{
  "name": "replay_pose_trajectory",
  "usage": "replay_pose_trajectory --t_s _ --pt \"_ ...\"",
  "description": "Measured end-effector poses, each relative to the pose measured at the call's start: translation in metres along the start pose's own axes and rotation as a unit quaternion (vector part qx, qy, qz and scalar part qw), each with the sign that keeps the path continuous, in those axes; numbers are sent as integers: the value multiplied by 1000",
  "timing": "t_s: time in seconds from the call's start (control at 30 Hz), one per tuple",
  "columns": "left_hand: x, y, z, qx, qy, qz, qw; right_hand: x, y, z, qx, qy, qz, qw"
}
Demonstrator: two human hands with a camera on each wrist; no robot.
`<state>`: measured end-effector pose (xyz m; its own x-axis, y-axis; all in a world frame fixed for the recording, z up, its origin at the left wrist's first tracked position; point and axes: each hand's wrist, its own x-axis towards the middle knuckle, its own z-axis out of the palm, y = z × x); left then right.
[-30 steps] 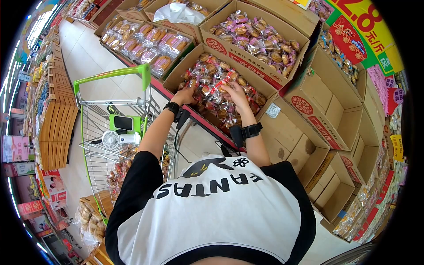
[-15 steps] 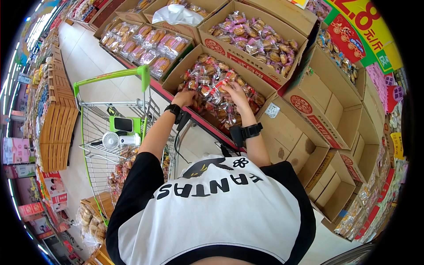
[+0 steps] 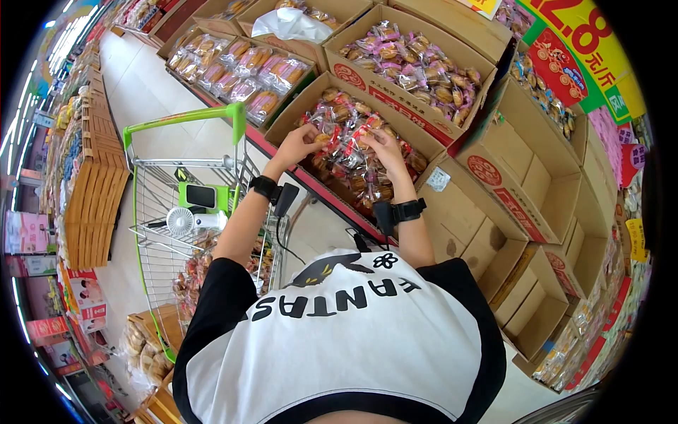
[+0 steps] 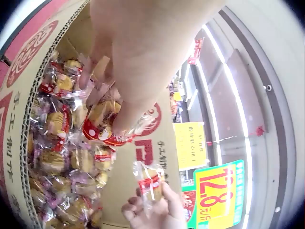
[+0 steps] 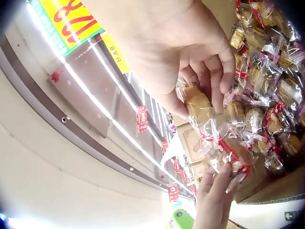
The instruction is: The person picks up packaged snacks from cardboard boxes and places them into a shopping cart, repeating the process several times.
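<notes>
Over an open cardboard box of wrapped pastries (image 3: 367, 177) in the head view, the left hand (image 3: 296, 147) and right hand (image 3: 387, 152) face each other. The left wrist view shows the left hand (image 4: 138, 57) pinching a clear packet with red print (image 4: 102, 121) above the pile. Between the thumb and fingers of the right hand (image 5: 176, 57) is a wrapped golden pastry (image 5: 199, 107) in the right wrist view. The left hand's packet (image 5: 233, 160) is just below it there; whether the two packets touch, I cannot tell.
A shopping cart (image 3: 176, 166) with a phone (image 3: 200, 196), a small white fan (image 3: 181, 222) and packets stands at the left. Boxes of pink-labelled pastries (image 3: 417, 67) lie behind; bare cardboard boxes (image 3: 519, 162) sit at the right. A price sign (image 3: 575, 28) is beyond.
The left hand has risen out of the pile near the box's left side and moved right, now with a packet between its fingers. The right hand has stayed nearly in place with its packet.
</notes>
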<state>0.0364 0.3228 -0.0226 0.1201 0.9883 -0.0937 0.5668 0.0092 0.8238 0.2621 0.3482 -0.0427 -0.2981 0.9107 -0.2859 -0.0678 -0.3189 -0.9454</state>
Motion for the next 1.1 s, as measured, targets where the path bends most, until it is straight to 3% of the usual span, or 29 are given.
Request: replay_pose_trajectory --t_s 0.2,0.3,0.37,0.43,0.5,0.63,0.77,0.8,0.93,1.1 --pt "-30 23 -5 -129 48 41 990 -2 -2 7 3 -14 -7 1000" --pt "-52 40 -8 -209 67 38 975 -10 -12 18 -44 -66 -33 996" --pt "-67 49 -12 -244 54 -15 968 -21 -26 30 -54 -105 -26 993" --pt "-82 58 -15 -251 60 1 966 -24 -26 37 -49 -155 -3 987" --pt "-95 68 -19 -320 30 -33 947 -27 -24 47 30 -221 67 972" --pt "-115 56 -25 -204 52 26 977 -30 -17 62 27 -302 83 949" --pt "-137 53 -24 -195 74 31 978 -37 -7 86 57 -326 90 939" --pt "-143 59 -25 -211 74 5 975 -35 -4 90 45 -379 92 920" --pt "-159 39 -23 -182 141 -2 973 -47 -5 110 -27 -391 135 910" --pt "-188 39 -25 -148 225 -12 963 -72 -15 133 -79 -415 109 900"
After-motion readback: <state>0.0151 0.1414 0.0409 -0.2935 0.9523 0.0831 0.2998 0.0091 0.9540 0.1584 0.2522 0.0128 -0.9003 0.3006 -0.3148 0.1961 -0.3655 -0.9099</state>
